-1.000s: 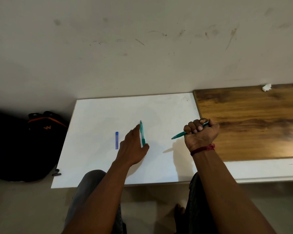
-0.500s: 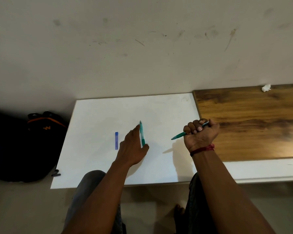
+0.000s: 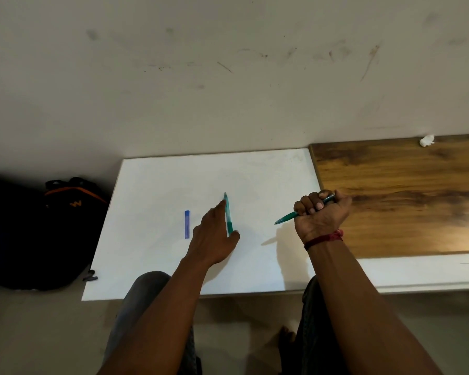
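Smooth white board (image 3: 160,185): left grip (image 3: 210,236) flat against slim teal pen (image 3: 228,217), right grip (image 3: 321,215) fisted round green pen (image 3: 286,218).

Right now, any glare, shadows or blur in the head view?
Head view: right hand and its green pen cast a hard shadow leftward on the white board; warm glare on the wooden top at far right; backpack nearly lost in dark; no motion blur.

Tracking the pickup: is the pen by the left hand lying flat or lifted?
Lying flat: the pen lies on the white board, with the left hand touching it.
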